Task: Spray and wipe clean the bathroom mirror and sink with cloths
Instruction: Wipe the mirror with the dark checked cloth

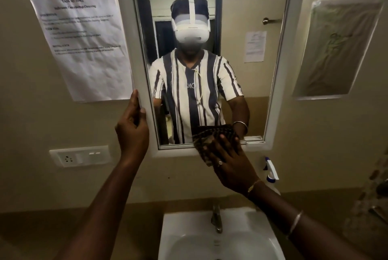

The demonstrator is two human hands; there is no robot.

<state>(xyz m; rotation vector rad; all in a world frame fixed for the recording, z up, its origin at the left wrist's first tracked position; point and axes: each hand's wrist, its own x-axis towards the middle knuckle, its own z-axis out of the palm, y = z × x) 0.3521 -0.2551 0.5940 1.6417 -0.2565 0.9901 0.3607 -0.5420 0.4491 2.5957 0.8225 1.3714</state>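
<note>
A white-framed mirror (pixel 258 83) hangs on the wall straight ahead, showing a person in a striped shirt. My left hand (pixel 132 125) grips the lower left edge of its frame. My right hand (pixel 228 163) presses a dark checked cloth (pixel 206 134) flat against the bottom edge of the glass, right of centre. Below, a white sink (pixel 264 236) with a metal tap (pixel 216 217) sits under my arms. A spray bottle (pixel 271 170) with a white and blue head stands on the ledge to the right, partly hidden by my right wrist.
A printed paper sheet (pixel 81 43) is taped to the wall left of the mirror. A switch and socket plate (pixel 80 155) sits below it. A plastic-covered sheet (pixel 338 49) hangs on the wall at the right. Blurred objects crowd the far right edge.
</note>
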